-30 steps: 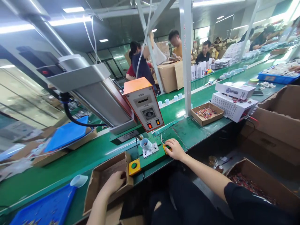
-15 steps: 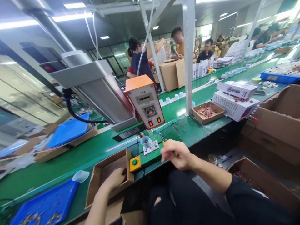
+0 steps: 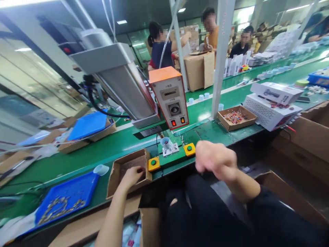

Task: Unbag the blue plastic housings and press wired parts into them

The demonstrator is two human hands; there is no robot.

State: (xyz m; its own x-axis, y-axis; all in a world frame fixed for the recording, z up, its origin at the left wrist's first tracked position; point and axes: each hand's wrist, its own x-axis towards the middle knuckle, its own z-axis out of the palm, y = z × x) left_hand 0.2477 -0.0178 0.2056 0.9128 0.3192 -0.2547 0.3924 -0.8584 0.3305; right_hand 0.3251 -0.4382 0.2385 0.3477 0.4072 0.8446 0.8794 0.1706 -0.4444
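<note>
My left hand [image 3: 132,177] reaches into a shallow cardboard box [image 3: 111,187], its fingers curled together by the right wall. Something small and dark shows at the fingertips, too unclear to name. Beyond the box, a pale blue cup [image 3: 166,144] with small dark parts inside stands on a metal plate [image 3: 173,150] beneath the press [image 3: 125,89]. Yellow button boxes flank the plate, one at left [image 3: 154,163] and another at right [image 3: 189,149]. My right hand [image 3: 216,159], blurred, hangs just right of the right button box, fingers curled in; anything inside is hidden.
An orange-topped counter box [image 3: 171,97] is beside the press. Left lie a blue tray [image 3: 73,187] of small metal parts and a tipped cup [image 3: 101,169]. A carton of small wired parts [image 3: 238,126] and white boxes [image 3: 272,109] stand right. Co-workers are across the green conveyor [image 3: 203,116].
My right hand has moved right and curled up, uncovering the right button box. My left hand stays in the cardboard box. The whole view has shifted, with the bench appearing further right.
</note>
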